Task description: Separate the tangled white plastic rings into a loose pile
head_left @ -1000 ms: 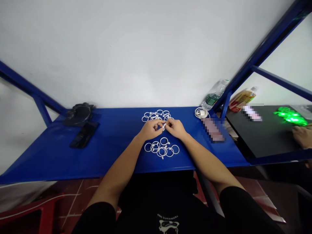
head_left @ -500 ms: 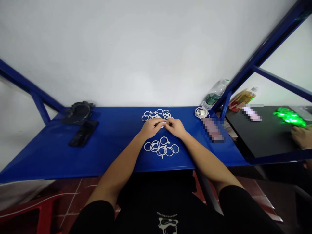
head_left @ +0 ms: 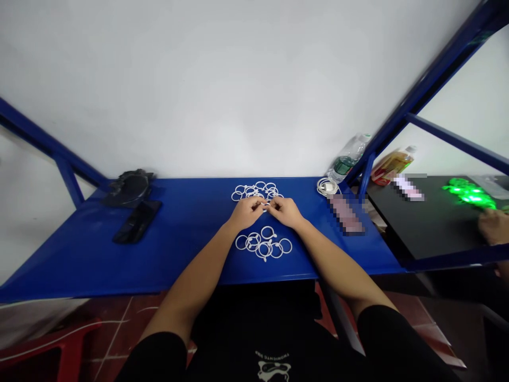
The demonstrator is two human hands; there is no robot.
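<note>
My left hand (head_left: 247,211) and my right hand (head_left: 285,211) meet over the blue table, fingertips pinched on a small white ring (head_left: 266,207) between them. Most of that ring is covered by my fingers. Just beyond my hands lies a group of similar white rings (head_left: 260,185), partly hidden by them. On the near side, between my forearms, a second loose pile of white rings (head_left: 263,249) overlaps itself; several carry a small tab or clip on the rim.
A black crumpled bag (head_left: 129,187) and a dark flat pouch (head_left: 137,222) lie left. To the right are a coiled white cable with charger (head_left: 328,187), a water bottle (head_left: 347,161) and a blurred pinkish object (head_left: 345,215). Another person's hand (head_left: 494,225) is beside glowing green lights (head_left: 470,193).
My fingers have shifted slightly on the ring, still held between both hands. The view has tilted a little; both ring groups lie as before.
</note>
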